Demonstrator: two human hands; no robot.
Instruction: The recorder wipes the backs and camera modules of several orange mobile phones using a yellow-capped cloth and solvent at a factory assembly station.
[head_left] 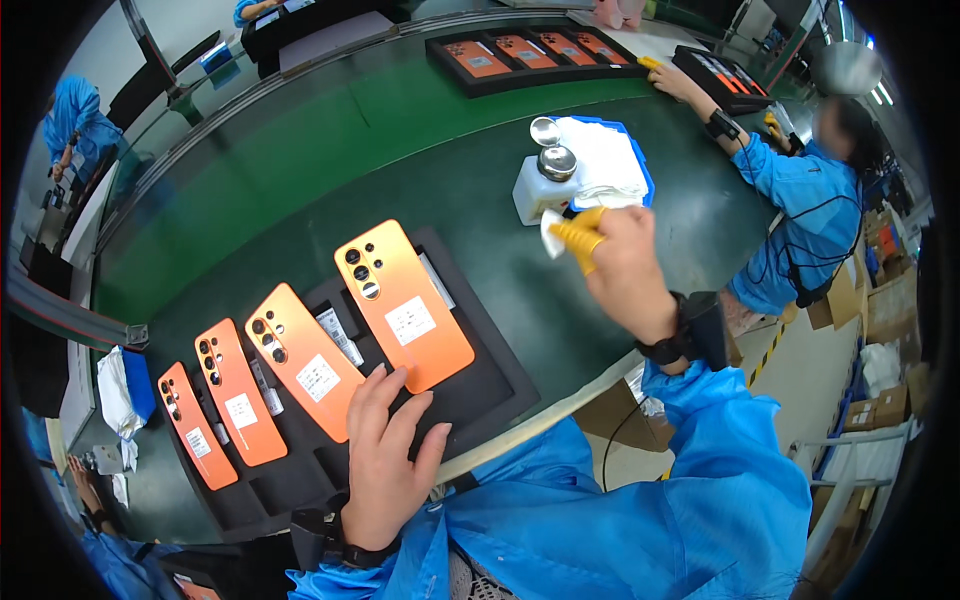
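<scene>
Head view: how do the fingers stand?

"Right hand: pinching a small white wipe in yellow-covered fingertips. Left hand: spread and loose, fingertips at the near end of the rightmost orange, rectangular phone; I cannot tell whether they touch it."

"That phone's direction?"

"Back upward over the black slotted tray, lenses toward upper left, long axis slanting down to the right."

"Hard to make out?"

"The wipe is blurred, left fingers hide a corner of the neighbouring orange phone, and a co-worker's blue sleeve is cut off at the lower-left rim."
</scene>
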